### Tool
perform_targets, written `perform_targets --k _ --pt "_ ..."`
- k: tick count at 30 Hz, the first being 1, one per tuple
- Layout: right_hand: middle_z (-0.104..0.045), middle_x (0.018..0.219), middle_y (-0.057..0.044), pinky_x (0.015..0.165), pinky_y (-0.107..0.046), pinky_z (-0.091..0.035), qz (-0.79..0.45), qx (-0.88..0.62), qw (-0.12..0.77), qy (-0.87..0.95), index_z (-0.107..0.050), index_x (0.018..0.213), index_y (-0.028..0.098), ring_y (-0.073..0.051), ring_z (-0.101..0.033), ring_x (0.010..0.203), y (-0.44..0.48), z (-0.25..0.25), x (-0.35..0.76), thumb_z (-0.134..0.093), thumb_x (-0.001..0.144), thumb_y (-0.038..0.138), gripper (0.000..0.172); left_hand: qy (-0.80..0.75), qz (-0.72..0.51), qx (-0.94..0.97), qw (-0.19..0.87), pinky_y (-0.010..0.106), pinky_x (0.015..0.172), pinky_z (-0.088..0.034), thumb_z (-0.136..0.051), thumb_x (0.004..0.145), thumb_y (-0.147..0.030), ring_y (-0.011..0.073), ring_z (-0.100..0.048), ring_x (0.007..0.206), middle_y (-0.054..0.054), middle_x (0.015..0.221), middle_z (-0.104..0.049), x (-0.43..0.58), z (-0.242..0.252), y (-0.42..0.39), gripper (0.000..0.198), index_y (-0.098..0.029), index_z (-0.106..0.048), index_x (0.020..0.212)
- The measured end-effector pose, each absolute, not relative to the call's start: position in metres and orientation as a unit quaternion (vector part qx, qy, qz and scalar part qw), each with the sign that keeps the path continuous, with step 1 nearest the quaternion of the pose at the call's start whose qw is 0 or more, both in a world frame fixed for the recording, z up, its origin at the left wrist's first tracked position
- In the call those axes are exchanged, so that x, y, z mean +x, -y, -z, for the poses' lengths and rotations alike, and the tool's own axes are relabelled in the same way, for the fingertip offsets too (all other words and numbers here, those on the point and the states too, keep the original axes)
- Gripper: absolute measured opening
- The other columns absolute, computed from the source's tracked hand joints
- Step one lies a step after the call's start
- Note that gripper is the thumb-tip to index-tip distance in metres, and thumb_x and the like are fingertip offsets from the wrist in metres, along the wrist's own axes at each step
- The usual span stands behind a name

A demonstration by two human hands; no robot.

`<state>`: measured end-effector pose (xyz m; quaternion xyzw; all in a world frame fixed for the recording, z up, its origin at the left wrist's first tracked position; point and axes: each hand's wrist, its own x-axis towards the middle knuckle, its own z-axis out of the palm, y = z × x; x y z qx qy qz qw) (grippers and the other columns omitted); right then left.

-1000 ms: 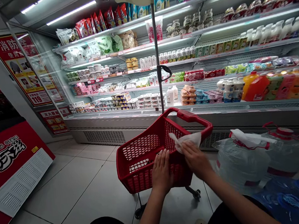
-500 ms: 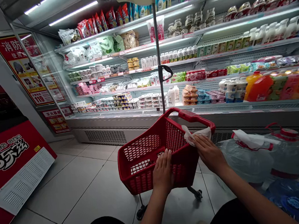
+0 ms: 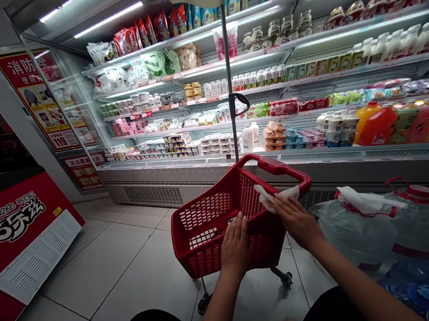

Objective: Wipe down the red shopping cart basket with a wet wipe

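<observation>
A small red plastic shopping cart (image 3: 205, 217) on wheels stands on the tiled floor in front of me. My left hand (image 3: 234, 245) grips the near rim of its basket, fingers curled over the edge. My right hand (image 3: 295, 218) presses a white cloth (image 3: 275, 197) against the cart's upper right rim, just below the red handle (image 3: 280, 166). The basket looks empty inside.
A lit refrigerated shelf (image 3: 269, 98) full of dairy, drinks and packets runs behind the cart. Large water jugs (image 3: 363, 231) with red caps sit at my right. A red freezer cabinet (image 3: 19, 237) stands at left. A thin pole (image 3: 229, 77) rises behind the cart.
My right hand slid the white cloth up along the cart's right rim toward the handle, then slightly back left. My left hand stayed on the basket rim.
</observation>
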<state>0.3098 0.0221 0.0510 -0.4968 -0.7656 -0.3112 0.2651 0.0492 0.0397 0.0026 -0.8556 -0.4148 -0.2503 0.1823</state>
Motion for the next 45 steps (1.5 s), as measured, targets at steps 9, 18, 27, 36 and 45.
perform_targets --k 9,18,27,36,45 --pt "-0.053 0.157 -0.008 0.125 -0.05 -0.036 0.297 -0.506 0.287 0.757 -0.042 0.159 0.018 -0.026 -0.043 0.149 -0.029 -0.03 0.274 -0.041 0.099 0.008 0.061 0.466 0.279 -0.819 0.186 0.056 0.123 -0.036 -0.051 0.085 -0.005 0.0347 -0.025 0.158 0.006 0.173 -0.023 0.063 0.003 -0.037 0.097 -0.028 -0.007 0.168" --pt "-0.05 0.159 -0.01 0.122 -0.046 -0.04 0.24 -0.458 0.268 0.813 -0.043 0.158 0.017 -0.023 -0.042 0.149 -0.044 -0.032 0.274 -0.039 0.099 0.007 0.06 0.467 0.22 -0.837 0.181 0.048 0.126 -0.033 -0.049 0.083 -0.003 0.0269 -0.036 0.154 0.009 0.171 -0.029 0.014 -0.009 -0.037 0.095 -0.023 -0.013 0.168" --pt "-0.057 0.153 -0.011 0.123 -0.045 -0.039 0.221 -0.468 0.301 0.801 -0.05 0.154 0.015 -0.025 -0.047 0.146 -0.042 -0.007 0.199 -0.043 0.094 0.006 0.06 0.515 0.227 -0.799 0.212 0.059 0.118 -0.039 -0.056 0.087 -0.007 0.037 -0.046 0.146 0.012 0.165 -0.041 0.006 0.001 -0.031 0.092 -0.032 -0.017 0.167" --pt "-0.047 0.161 -0.007 0.128 -0.046 -0.025 0.281 -0.476 0.258 0.793 -0.034 0.163 0.021 -0.021 -0.044 0.148 -0.036 -0.032 0.28 -0.04 0.097 0.007 0.067 0.509 0.196 -0.796 0.262 0.055 0.109 -0.047 -0.059 0.082 -0.002 0.0357 -0.056 0.133 0.011 0.165 -0.041 -0.008 0.0 -0.03 0.101 -0.037 -0.015 0.167" --pt "-0.046 0.162 -0.009 0.127 -0.048 -0.031 0.235 -0.515 0.316 0.761 -0.028 0.165 0.017 -0.024 -0.034 0.154 -0.029 -0.009 0.256 -0.037 0.098 0.008 0.068 0.511 0.217 -0.801 0.225 0.059 0.109 -0.045 -0.057 0.087 -0.009 0.0383 -0.054 0.136 0.015 0.166 -0.038 0.028 -0.006 -0.011 0.092 -0.031 -0.019 0.167"
